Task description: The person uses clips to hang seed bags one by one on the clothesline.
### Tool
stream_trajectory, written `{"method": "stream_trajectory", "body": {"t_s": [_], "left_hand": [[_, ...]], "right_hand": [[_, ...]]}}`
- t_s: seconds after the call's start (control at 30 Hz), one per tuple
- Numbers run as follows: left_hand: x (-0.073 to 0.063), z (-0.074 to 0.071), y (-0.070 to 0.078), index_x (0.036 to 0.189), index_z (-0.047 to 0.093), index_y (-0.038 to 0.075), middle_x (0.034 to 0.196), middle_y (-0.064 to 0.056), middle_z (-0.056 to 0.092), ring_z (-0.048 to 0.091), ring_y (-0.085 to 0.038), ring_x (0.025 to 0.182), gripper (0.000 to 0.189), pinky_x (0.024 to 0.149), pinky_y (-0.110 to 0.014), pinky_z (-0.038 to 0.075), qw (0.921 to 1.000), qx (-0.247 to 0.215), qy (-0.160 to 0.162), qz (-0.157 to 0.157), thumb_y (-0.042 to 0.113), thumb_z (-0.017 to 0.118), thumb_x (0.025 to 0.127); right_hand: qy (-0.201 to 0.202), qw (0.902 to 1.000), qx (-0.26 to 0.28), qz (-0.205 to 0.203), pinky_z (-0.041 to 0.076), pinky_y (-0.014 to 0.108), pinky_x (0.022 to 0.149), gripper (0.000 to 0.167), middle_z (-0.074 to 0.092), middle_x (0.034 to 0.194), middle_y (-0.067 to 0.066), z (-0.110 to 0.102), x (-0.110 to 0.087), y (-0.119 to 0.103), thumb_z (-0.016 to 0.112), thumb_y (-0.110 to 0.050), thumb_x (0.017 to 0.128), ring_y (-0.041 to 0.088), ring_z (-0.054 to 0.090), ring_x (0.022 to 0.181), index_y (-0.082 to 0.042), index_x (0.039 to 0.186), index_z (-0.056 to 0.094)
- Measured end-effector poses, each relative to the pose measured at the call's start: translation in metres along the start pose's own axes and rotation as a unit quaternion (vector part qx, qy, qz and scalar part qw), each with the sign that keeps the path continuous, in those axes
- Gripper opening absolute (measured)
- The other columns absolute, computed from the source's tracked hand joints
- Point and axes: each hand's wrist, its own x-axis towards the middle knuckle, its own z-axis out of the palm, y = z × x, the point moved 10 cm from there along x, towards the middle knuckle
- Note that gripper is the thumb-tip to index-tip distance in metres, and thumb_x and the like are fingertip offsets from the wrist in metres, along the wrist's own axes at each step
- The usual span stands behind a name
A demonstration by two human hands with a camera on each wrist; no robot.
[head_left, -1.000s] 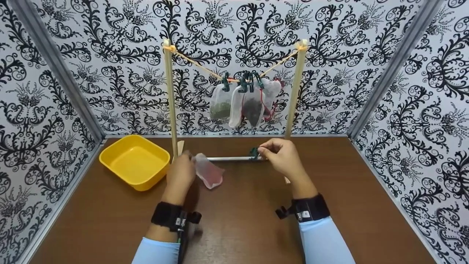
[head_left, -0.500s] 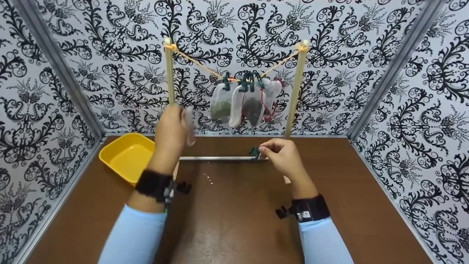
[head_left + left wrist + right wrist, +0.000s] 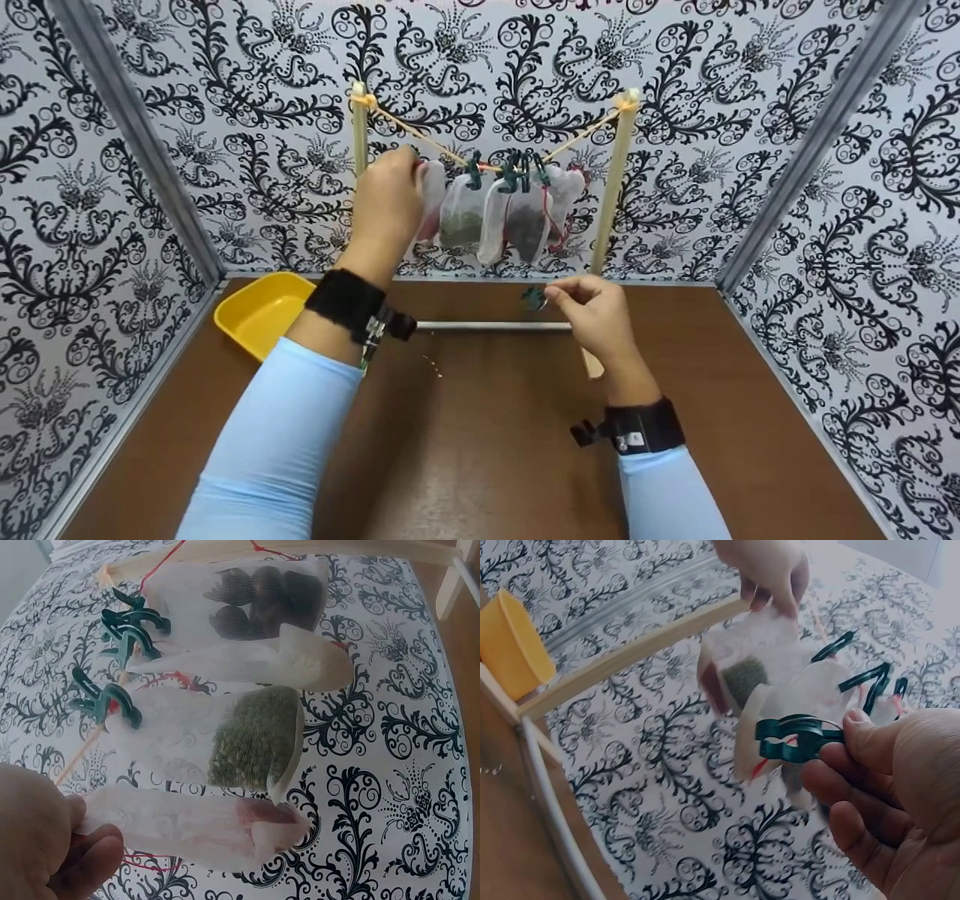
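Note:
My left hand [image 3: 390,202] pinches the top of a white mesh bag [image 3: 187,829] with something reddish in its lower end, up beside the left part of the orange string [image 3: 420,136]. To its right hangs a mesh bag of green grains [image 3: 251,739], held on the string by a green clip [image 3: 105,701]. Further right, more mesh bags [image 3: 525,221] hang from several green clips, one with dark round contents [image 3: 262,600]. My right hand [image 3: 596,315] holds a loose green clip [image 3: 799,739] between thumb and fingers, in front of and below the hanging bags.
Two wooden posts [image 3: 616,180] carry the string, joined low down by a pale rod [image 3: 487,325]. A yellow basin [image 3: 262,315] stands at the left on the brown table [image 3: 480,450], where a few small pale bits [image 3: 433,366] lie. Patterned walls [image 3: 847,300] enclose the back and sides.
My left hand has lifted the reddish mesh bag from low over the table up to the string. My right hand has raised the green clip slightly above the rod.

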Motion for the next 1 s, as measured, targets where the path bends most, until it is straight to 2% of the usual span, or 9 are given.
{"method": "stream_trajectory", "body": {"t_s": [0.1, 0.17, 0.23, 0.33, 0.43, 0.53, 0.67, 0.83, 1.0], "left_hand": [[0.002, -0.003, 0.001, 0.119, 0.073, 0.001, 0.120, -0.021, 0.079, 0.078, -0.039, 0.110, 0.019, 0.100, -0.044, 0.068, 0.9999, -0.010, 0.009, 0.003, 0.018, 0.064, 0.116], [0.003, -0.005, 0.002, 0.120, 0.074, 0.002, 0.121, -0.020, 0.080, 0.078, -0.038, 0.111, 0.018, 0.101, -0.044, 0.068, 0.9998, -0.011, 0.015, 0.009, 0.015, 0.065, 0.115], [0.004, -0.006, 0.004, 0.121, 0.076, 0.003, 0.122, -0.019, 0.081, 0.079, -0.037, 0.112, 0.017, 0.103, -0.044, 0.067, 0.9998, -0.007, 0.017, 0.012, 0.014, 0.064, 0.115], [0.006, -0.004, 0.005, 0.123, 0.076, 0.006, 0.124, -0.016, 0.081, 0.079, -0.035, 0.115, 0.016, 0.105, -0.043, 0.066, 1.0000, 0.003, 0.006, 0.004, 0.011, 0.063, 0.115], [0.008, 0.003, 0.007, 0.123, 0.076, 0.008, 0.126, -0.013, 0.080, 0.078, -0.032, 0.116, 0.017, 0.104, -0.040, 0.066, 0.9999, 0.003, -0.013, -0.008, 0.005, 0.062, 0.113], [0.009, 0.006, 0.012, 0.122, 0.075, 0.006, 0.125, -0.014, 0.079, 0.078, -0.032, 0.116, 0.017, 0.104, -0.039, 0.066, 0.9998, -0.003, -0.019, -0.002, 0.002, 0.062, 0.112], [0.011, 0.005, 0.018, 0.119, 0.075, 0.003, 0.122, -0.017, 0.080, 0.078, -0.035, 0.114, 0.013, 0.103, -0.041, 0.067, 0.9997, -0.016, -0.013, 0.015, 0.008, 0.064, 0.113], [0.013, 0.006, 0.020, 0.118, 0.074, 0.005, 0.119, -0.016, 0.080, 0.078, -0.035, 0.110, 0.012, 0.100, -0.041, 0.067, 0.9996, -0.014, -0.020, 0.013, 0.013, 0.067, 0.114], [0.013, 0.008, 0.024, 0.119, 0.073, 0.004, 0.120, -0.017, 0.079, 0.078, -0.037, 0.110, 0.013, 0.100, -0.043, 0.067, 0.9995, -0.001, -0.024, 0.021, 0.013, 0.065, 0.115]], "right_hand": [[0.030, 0.9991, -0.003, -0.028, 0.054, 0.018, 0.064, 0.005, 0.083, 0.090, 0.002, -0.007, 0.013, -0.026, 0.089, -0.006, 0.097, 0.007, 0.065, 0.070, -0.002, 0.097, 0.087], [0.043, 0.9977, -0.008, -0.051, 0.052, 0.020, 0.061, 0.006, 0.084, 0.093, 0.003, -0.009, 0.026, -0.051, 0.089, -0.009, 0.097, 0.009, 0.063, 0.069, -0.003, 0.098, 0.087], [0.043, 0.9964, -0.006, -0.072, 0.056, 0.021, 0.061, 0.011, 0.084, 0.099, 0.005, -0.009, 0.041, -0.078, 0.088, -0.013, 0.099, 0.011, 0.064, 0.070, -0.003, 0.102, 0.086], [0.022, 0.9960, -0.027, -0.082, 0.058, 0.022, 0.061, 0.018, 0.082, 0.105, 0.006, -0.001, 0.066, -0.119, 0.086, -0.021, 0.101, 0.014, 0.066, 0.073, -0.005, 0.109, 0.085], [-0.008, 0.9937, -0.081, -0.077, 0.060, 0.022, 0.068, 0.021, 0.082, 0.111, 0.004, 0.013, 0.093, -0.150, 0.083, -0.029, 0.105, 0.014, 0.069, 0.082, -0.010, 0.113, 0.084], [-0.028, 0.9887, -0.126, -0.076, 0.061, 0.023, 0.083, 0.020, 0.082, 0.113, 0.002, 0.032, 0.118, -0.171, 0.081, -0.030, 0.105, 0.015, 0.071, 0.096, -0.013, 0.114, 0.084], [-0.054, 0.9816, -0.170, -0.069, 0.061, 0.022, 0.096, 0.019, 0.083, 0.114, 0.003, 0.062, 0.144, -0.183, 0.078, -0.028, 0.106, 0.015, 0.074, 0.104, -0.012, 0.115, 0.083], [-0.094, 0.9746, -0.197, -0.048, 0.063, 0.020, 0.095, 0.018, 0.084, 0.118, 0.004, 0.094, 0.162, -0.177, 0.078, -0.026, 0.107, 0.012, 0.075, 0.103, -0.011, 0.116, 0.083], [-0.114, 0.9679, -0.219, -0.047, 0.064, 0.021, 0.092, 0.019, 0.085, 0.119, 0.005, 0.109, 0.167, -0.168, 0.081, -0.024, 0.106, 0.014, 0.077, 0.103, -0.011, 0.117, 0.085]]}}
